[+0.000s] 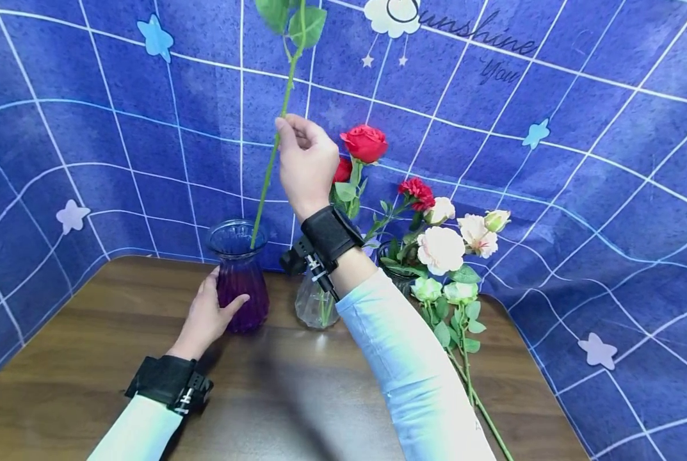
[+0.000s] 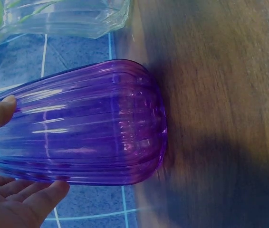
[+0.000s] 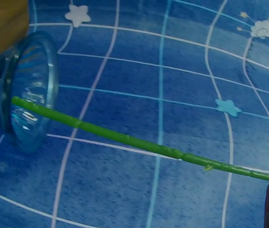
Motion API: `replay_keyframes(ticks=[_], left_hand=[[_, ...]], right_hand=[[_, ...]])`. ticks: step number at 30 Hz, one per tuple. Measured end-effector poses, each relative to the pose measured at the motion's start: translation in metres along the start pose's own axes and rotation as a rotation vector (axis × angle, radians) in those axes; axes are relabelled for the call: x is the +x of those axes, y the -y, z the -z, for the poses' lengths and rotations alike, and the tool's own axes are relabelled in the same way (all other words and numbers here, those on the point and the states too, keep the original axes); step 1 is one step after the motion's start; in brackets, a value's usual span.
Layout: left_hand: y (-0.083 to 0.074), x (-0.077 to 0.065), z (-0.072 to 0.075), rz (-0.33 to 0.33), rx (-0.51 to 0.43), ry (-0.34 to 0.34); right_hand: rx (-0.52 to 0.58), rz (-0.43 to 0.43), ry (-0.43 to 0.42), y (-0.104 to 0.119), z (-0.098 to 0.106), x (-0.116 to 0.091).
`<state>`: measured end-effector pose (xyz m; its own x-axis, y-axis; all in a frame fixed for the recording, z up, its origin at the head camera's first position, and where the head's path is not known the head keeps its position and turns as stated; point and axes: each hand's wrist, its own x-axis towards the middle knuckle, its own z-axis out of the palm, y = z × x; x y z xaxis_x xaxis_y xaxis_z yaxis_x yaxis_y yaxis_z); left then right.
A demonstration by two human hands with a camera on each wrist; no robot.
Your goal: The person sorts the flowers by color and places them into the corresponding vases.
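Observation:
My right hand (image 1: 308, 160) is raised and pinches a long green flower stem (image 1: 271, 169) between thumb and fingers. Leaves (image 1: 307, 27) show at the stem's top, while its bloom is out of frame. The stem's lower end (image 3: 18, 101) is at the flared blue mouth of a purple glass vase (image 1: 244, 294), just within the rim. Around that vase, my left hand (image 1: 205, 317) has its thumb on one side and its fingers on the other. In the left wrist view, the vase's ribbed body (image 2: 91, 126) stands on the wooden table.
A clear glass vase (image 1: 315, 304) with red roses (image 1: 365, 143) stands right of the purple one, partly behind my right wrist. Further right are a dark vase (image 1: 397, 275), a red carnation (image 1: 417, 193), pink flowers (image 1: 441, 250) and pale green roses (image 1: 460, 292) lying on the table (image 1: 234, 410).

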<state>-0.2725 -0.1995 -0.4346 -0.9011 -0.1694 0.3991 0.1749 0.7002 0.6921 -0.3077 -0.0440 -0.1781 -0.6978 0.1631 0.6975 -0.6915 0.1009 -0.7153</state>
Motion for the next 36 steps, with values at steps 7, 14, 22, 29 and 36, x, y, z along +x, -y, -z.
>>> replay_keyframes(ticks=[7, 14, 22, 29, 36], left_hand=[[0.001, 0.000, -0.003, -0.011, -0.010, -0.011], [0.001, 0.000, 0.001, 0.024, -0.014, 0.034], [0.003, 0.001, 0.001, 0.039, 0.010, 0.054], [0.000, 0.002, 0.001, 0.017, 0.004, 0.024], [-0.002, 0.000, 0.002, 0.018, 0.009, 0.020]], right_hand=[[-0.019, 0.053, 0.040, -0.011, -0.006, -0.013], [-0.138, 0.059, 0.094, -0.022, -0.014, -0.027], [-0.236, 0.010, 0.150, -0.049, -0.019, -0.042], [-0.284, -0.042, 0.197, -0.067, -0.018, -0.051], [-0.395, -0.074, 0.271, -0.083, -0.016, -0.058]])
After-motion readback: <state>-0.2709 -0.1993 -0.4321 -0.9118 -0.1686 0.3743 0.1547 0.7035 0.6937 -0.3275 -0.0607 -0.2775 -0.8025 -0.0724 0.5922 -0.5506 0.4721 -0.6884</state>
